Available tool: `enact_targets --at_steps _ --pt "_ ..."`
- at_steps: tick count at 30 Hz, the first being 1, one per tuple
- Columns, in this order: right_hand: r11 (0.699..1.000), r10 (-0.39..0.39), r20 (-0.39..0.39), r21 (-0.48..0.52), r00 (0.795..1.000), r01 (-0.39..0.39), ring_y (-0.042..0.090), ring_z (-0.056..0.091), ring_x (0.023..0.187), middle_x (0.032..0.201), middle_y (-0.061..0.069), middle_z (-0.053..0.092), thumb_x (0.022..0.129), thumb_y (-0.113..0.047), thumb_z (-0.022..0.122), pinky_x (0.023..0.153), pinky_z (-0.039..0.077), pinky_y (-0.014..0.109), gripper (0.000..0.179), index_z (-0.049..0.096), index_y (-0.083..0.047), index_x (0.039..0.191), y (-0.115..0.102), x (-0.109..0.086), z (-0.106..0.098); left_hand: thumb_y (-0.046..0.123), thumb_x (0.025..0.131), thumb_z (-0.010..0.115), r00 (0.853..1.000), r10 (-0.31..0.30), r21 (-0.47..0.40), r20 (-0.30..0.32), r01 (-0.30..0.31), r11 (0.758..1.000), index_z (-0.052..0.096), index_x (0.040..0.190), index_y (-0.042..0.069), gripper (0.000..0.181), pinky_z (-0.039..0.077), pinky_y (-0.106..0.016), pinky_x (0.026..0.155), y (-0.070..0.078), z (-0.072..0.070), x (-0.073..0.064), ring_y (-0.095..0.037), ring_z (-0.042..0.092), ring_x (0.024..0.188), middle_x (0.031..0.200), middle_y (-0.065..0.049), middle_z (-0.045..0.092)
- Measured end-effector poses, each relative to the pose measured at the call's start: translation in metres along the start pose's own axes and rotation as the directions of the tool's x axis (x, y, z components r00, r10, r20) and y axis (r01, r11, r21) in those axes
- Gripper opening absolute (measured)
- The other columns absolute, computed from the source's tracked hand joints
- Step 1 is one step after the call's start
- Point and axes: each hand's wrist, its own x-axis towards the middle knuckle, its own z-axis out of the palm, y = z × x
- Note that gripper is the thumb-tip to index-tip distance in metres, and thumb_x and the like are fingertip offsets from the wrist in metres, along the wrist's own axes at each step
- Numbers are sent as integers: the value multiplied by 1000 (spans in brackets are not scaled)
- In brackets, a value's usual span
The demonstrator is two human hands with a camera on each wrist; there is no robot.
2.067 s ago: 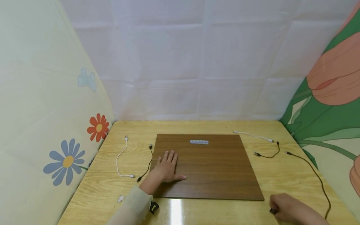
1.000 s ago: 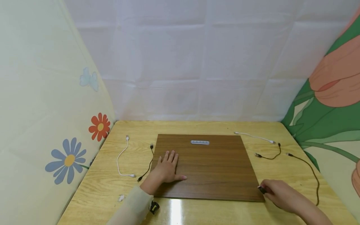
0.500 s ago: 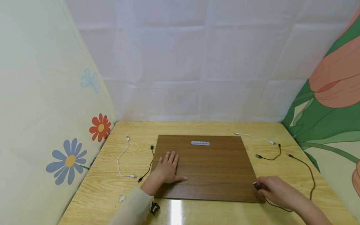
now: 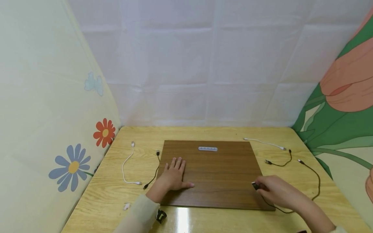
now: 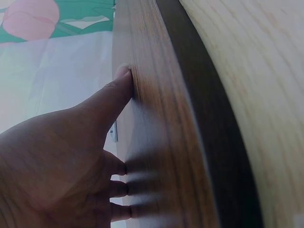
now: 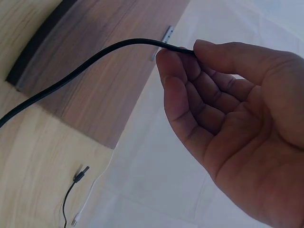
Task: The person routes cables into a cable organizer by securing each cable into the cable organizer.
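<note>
My left hand (image 4: 173,178) lies flat on the left part of a brown wooden board (image 4: 221,174), fingers spread and thumb pointing right. In the left wrist view its thumb and fingertips rest on the board's surface. Over the board's right side, my right hand (image 4: 276,191) pinches a black USB cable (image 4: 318,183) just behind its plug (image 4: 255,185). The cable loops under the wrist to its other end on the table. In the right wrist view the cable (image 6: 95,59) runs into the pinch of thumb and forefinger. A white slotted strip (image 4: 208,149) sits near the board's back edge.
Left of the board lie a white cable (image 4: 123,170) and a short black cable (image 4: 156,170). Another white cable (image 4: 263,142) and a short black one (image 4: 281,165) lie at the back right. A small white scrap (image 4: 126,206) is on the wooden table (image 4: 99,197).
My right hand has moved from the table by the board's front right corner leftward and away over the board, drawing the black cable along. The left hand stays in place.
</note>
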Motion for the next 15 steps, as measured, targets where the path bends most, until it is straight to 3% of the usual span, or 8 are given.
enact_targets --at_steps 15 --pt "999 -54 -25 4 998 54 -1 46 63 76 -11 61 92 -5 70 54 41 23 6 67 -8 97 -19 22 -1 77 85 57 1000 -7 -9 2 7 1000 19 162 9 110 18 -62 121 -2 3 4 -38 9 155 169 -15 12"
